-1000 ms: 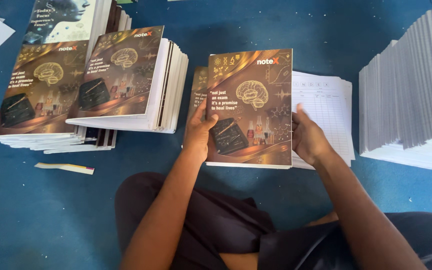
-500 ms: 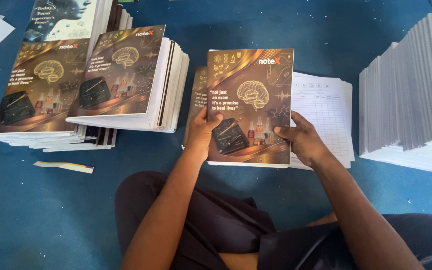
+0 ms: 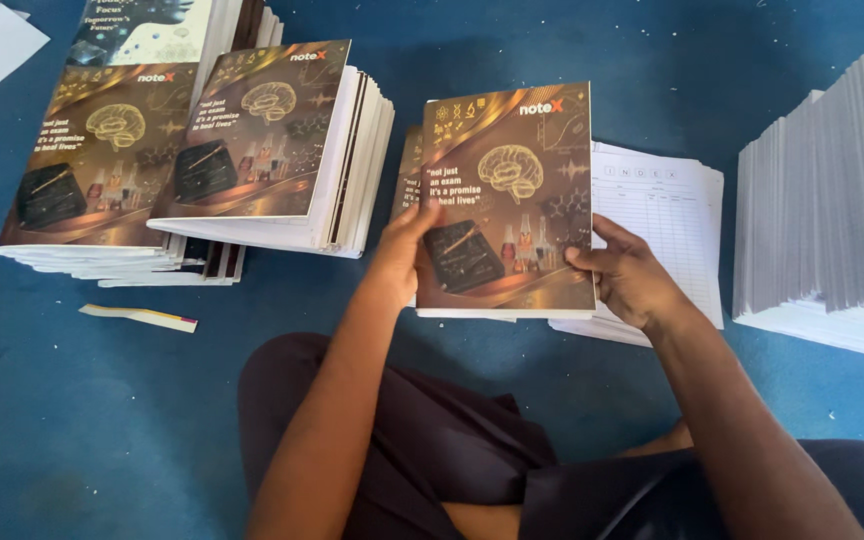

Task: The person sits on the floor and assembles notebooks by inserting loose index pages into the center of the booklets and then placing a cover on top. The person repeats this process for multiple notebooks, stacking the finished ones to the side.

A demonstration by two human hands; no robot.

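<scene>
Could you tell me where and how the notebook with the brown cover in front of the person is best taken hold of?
By its two long side edges, low down, one hand from each side. The notebook is a thin, flat, upright rectangle, so thumbs on the cover and fingers behind should steady it. That is how the left hand and right hand grip it now, above the sheets.

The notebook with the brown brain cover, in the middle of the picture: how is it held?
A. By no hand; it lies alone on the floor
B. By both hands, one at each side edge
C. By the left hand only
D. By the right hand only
B: the left hand grips the left edge of the notebook and the right hand grips its right edge.
</scene>
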